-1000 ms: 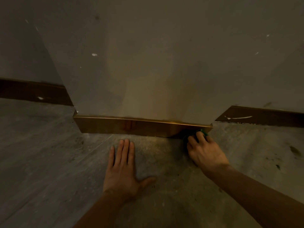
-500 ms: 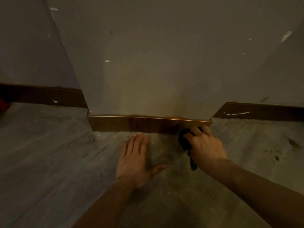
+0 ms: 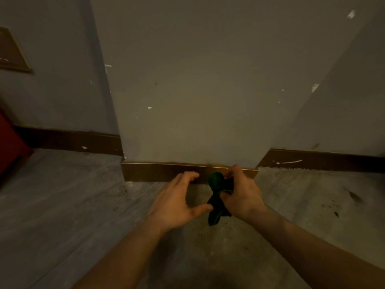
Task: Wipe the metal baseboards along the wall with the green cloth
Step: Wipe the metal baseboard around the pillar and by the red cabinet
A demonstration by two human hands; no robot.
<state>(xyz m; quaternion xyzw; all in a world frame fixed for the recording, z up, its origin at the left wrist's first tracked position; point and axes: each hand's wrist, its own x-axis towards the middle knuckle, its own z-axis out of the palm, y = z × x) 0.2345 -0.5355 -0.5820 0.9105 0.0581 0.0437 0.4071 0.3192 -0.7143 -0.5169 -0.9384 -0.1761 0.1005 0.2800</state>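
A shiny brass-coloured metal baseboard (image 3: 158, 171) runs along the foot of a projecting wall column. My right hand (image 3: 242, 193) is closed around a bunched dark green cloth (image 3: 217, 184), held just in front of the baseboard's right part, with a tail of cloth hanging below. My left hand (image 3: 177, 202) hovers beside it above the floor, fingers spread and curved, thumb close to the cloth's hanging end, holding nothing. Darker baseboards continue on the recessed walls at the left (image 3: 68, 140) and right (image 3: 325, 160).
The floor (image 3: 62, 205) is grey with dark specks and smudges, mostly to the right. A red object (image 3: 10, 144) sits at the far left edge. A framed panel (image 3: 10, 51) is set in the left wall. White paint flecks mark the walls.
My left hand has lifted off the floor and moved toward the cloth. My right hand has pulled the cloth slightly away from the baseboard. The view has tilted up and shifted left.
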